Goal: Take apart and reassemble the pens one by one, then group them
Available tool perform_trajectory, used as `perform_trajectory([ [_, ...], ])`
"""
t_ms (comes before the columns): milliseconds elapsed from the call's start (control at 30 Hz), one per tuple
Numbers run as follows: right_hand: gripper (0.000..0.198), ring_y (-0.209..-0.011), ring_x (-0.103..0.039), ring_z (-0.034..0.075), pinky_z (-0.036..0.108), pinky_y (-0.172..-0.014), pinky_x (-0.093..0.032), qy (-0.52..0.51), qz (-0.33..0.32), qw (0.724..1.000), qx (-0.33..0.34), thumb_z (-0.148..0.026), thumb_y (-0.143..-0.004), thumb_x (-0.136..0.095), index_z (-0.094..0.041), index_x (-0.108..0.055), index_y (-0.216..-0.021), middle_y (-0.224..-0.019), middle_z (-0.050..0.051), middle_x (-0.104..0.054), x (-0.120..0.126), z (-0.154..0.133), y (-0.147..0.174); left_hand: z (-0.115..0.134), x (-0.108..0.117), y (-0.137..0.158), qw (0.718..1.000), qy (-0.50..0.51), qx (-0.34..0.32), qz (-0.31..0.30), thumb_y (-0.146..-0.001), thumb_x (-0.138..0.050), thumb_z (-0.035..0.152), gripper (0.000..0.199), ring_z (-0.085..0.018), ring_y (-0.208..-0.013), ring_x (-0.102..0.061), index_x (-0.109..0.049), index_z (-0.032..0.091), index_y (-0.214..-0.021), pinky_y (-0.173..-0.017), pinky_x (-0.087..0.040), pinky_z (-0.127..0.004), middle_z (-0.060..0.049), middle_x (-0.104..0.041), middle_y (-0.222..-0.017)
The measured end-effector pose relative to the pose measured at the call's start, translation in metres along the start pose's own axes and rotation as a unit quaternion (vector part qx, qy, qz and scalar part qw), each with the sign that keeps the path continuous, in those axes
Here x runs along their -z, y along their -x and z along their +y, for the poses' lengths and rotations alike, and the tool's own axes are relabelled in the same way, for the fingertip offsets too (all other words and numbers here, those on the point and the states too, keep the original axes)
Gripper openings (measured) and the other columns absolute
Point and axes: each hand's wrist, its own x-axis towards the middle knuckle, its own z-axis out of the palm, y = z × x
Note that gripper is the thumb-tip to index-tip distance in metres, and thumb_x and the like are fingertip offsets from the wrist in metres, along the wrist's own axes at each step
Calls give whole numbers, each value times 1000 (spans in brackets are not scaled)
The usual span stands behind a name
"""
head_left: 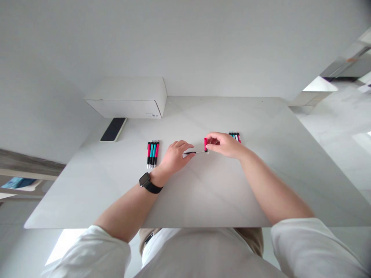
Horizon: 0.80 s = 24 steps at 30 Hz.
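1. Filling much of the view, one pale table holds all the small things
2. One long white box sits at the far left of the table, by the wall
3. Two hands are over the table: the left hand has its thumb and pointing finger spread apart, with one thin stick by the thumb; I cannot tell if the thumb presses on it
4. The right hand pinches one pink tube in its fingers, near the middle of the table
5. One phone with a dark screen lies just in front of the box
6. One black watch is on the left wrist
7. Four pens lie side by side near the left hand, two pink and two blue-green, with shiny tips toward the person
8. More pens lie behind the right hand, which hides part of them, so I cannot count them for sure
9. The thin stick is black at the left and pale at the right, and its pale end is right by the bottom of the tube
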Motion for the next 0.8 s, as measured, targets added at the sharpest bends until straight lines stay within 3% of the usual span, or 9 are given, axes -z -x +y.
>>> perform_trajectory([
  [233,14,-84,-67,18,31,-76,-50,-57,8,998,33,-36,-88,-71,-26,-73,-97,-93,0,-74,-33,-1,-4,20,4,-1,980,192,47,-1,-95,-70,47,29,-23,-103,-70,-73,26,-115,-93,-55,-36,-6,-77,-111],
  [400,19,-86,-68,19,31,-77,-51,-49,17,998,29,-42,-90,-70,-28,-74,-102,-96,0,-75,-31,0,-4,13,-1,-3,964,249,95,-5,-92,-75,46,26,-21,-95,-72,-75,23,-105,-90,-54,-35,-5,-78,-100],
  [500,21,-88,-68,19,32,-80,-51,22,87,996,1,-43,-94,-65,-28,-74,-104,-98,1,-76,-18,10,-5,4,-5,-6,926,351,138,18,-91,-77,44,28,-20,-92,-72,-72,20,-105,-88,-54,-34,-7,-77,-99],
  [567,17,-85,-68,19,32,-79,-50,90,99,991,-30,-41,-94,-65,-27,-74,-99,-97,2,-76,-11,19,-6,-1,-7,-7,893,419,160,33,-89,-79,43,30,-19,-94,-72,-69,19,-104,-89,-54,-34,-8,-76,-99],
  [667,12,-82,-68,20,31,-73,-47,182,43,981,-60,-38,-88,-72,-28,-74,-94,-92,2,-77,-10,29,-6,-4,-8,-9,865,467,178,42,-88,-80,42,31,-19,-96,-71,-67,18,-104,-91,-53,-34,-8,-76,-100],
  [800,11,-83,-69,22,30,-69,-45,261,-33,962,-68,-33,-83,-77,-28,-75,-92,-93,3,-78,-21,32,-5,-2,-8,-9,860,473,186,39,-87,-81,41,32,-18,-95,-71,-66,18,-104,-91,-52,-33,-8,-76,-100],
])
